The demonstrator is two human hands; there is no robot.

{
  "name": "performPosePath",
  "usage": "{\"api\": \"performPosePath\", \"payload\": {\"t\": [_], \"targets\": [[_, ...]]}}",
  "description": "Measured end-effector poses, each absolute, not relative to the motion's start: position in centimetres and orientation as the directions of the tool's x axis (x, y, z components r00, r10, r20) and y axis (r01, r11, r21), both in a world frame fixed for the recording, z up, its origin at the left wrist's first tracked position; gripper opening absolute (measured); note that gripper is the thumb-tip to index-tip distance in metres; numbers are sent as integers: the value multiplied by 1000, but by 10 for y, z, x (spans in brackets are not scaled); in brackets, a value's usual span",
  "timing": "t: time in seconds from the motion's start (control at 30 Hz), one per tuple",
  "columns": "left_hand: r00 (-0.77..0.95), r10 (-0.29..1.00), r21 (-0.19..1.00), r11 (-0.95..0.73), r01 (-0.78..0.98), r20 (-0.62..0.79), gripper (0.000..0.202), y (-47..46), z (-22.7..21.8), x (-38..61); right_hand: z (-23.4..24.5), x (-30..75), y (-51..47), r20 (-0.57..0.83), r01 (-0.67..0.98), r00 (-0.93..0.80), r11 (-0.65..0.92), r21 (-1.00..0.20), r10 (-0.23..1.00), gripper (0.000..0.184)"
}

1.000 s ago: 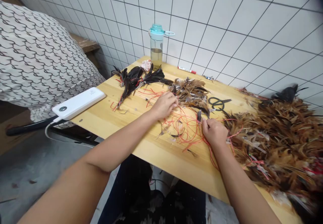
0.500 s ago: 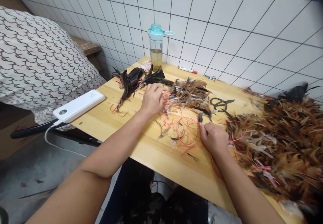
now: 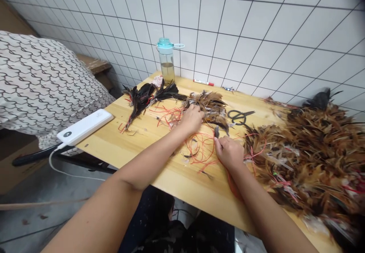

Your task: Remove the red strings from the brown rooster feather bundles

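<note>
My right hand (image 3: 231, 153) is closed, with a small dark feather (image 3: 216, 132) sticking up from between thumb and fingers. Further left and back, my left hand (image 3: 193, 116) reaches to the near side of a pile of brown feathers (image 3: 212, 102). Its fingers are bent downward, and whatever they grip is hidden beneath them. Loose red string (image 3: 203, 158) lies in loops on the table between and below the hands. More cut red strings (image 3: 167, 114) lie left of my left hand, beside bunches of black feathers (image 3: 142, 95).
Black-handled scissors (image 3: 241, 116) lie behind my right hand. A large heap of brown feathers (image 3: 319, 142) covers the table's right side. At the back stand a water bottle (image 3: 167, 62) and a red-white marker (image 3: 203, 82). A white power bank (image 3: 85, 125) sits at the left edge.
My left hand has moved right, from the red strings to the brown feather pile. My right hand still holds the dark feather. The view has shifted slightly.
</note>
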State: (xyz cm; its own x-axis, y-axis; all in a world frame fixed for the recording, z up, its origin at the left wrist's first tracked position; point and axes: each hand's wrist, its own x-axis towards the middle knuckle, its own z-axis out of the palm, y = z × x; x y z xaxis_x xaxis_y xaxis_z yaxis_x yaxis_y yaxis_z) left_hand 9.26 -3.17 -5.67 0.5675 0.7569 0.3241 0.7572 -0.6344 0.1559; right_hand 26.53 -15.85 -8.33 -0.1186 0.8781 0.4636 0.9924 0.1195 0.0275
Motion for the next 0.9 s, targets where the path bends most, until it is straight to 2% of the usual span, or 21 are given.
{"api": "performPosePath", "payload": {"t": [0.1, 0.17, 0.2, 0.27, 0.33, 0.4, 0.47, 0.53, 0.73, 0.9], "targets": [[541, 774, 163, -611, 774, 329, 20, -30, -61, 96, -84, 265, -159, 437, 994, -94, 108, -8, 895, 47], [483, 788, 245, -590, 769, 381, 19, -30, -59, 92, -84, 264, -160, 423, 994, -72, 98, -41, 903, 44], [435, 804, 322, -571, 755, 406, 17, -31, -56, 88, -84, 264, -160, 416, 994, -58, 92, -62, 907, 42], [310, 856, 550, -506, 665, 413, 10, -34, -50, 81, -83, 263, -160, 401, 990, -18, 73, -122, 916, 35], [197, 926, 814, -377, 443, 321, 6, -41, -45, 76, -82, 263, -159, 383, 979, 29, 52, -199, 923, 28], [202, 965, 971, -195, 137, 166, 12, -50, -43, 75, -81, 262, -159, 367, 960, 66, 41, -277, 928, 24], [307, 950, 996, -42, -76, 64, 21, -59, -44, 78, -80, 260, -160, 356, 937, 82, 50, -345, 931, 26], [411, 911, 989, 30, -143, 32, 28, -68, -46, 82, -78, 258, -161, 354, 915, 84, 68, -398, 932, 31], [522, 853, 993, 52, -104, 10, 34, -80, -48, 91, -77, 255, -165, 347, 856, 62, 129, -500, 936, 38], [566, 824, 995, 24, -98, 36, 34, -85, -49, 94, -81, 253, -165, 335, 813, 36, 168, -558, 941, 32]]}}
